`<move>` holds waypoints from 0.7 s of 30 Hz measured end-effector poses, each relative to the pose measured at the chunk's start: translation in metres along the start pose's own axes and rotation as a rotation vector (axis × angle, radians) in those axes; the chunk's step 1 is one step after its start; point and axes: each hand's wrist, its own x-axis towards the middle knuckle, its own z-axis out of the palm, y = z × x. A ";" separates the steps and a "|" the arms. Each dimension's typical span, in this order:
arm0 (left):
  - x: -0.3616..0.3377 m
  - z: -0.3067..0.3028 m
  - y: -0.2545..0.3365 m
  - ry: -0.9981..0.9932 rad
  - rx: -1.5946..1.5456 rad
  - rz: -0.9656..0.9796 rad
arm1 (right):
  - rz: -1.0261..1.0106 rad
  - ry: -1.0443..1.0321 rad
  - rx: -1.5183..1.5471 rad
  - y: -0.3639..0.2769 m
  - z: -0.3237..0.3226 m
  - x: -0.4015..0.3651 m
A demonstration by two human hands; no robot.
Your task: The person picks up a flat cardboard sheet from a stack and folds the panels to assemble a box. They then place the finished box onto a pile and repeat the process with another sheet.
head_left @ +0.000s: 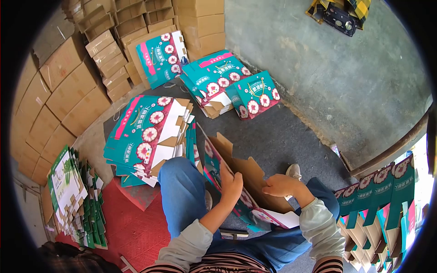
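Observation:
Between my knees is a partly opened cardboard gift box (255, 179), tilted, its brown inside facing up and its teal printed side toward my left. My left hand (231, 185) grips the upper edge of the printed panel, fingers on the outer face. My right hand (284, 187) is closed at the brown far panel of the same box, fingers curled against the cardboard; their tips are partly hidden. Left of my knee lies a stack of flat teal gift boxes (145, 132) with white and brown flaps.
More flat teal boxes (214, 75) lie by the wall, beside a formed box with a yellow handle (259, 95). Brown cartons (68, 86) are piled at left. Green-and-white flat boxes (68, 186) stand on a red mat (132, 227). Stacked teal boxes (378, 195) stand at right.

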 end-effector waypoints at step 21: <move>0.013 0.040 0.034 -0.584 1.327 0.377 | 0.142 0.537 0.697 0.097 -0.008 0.018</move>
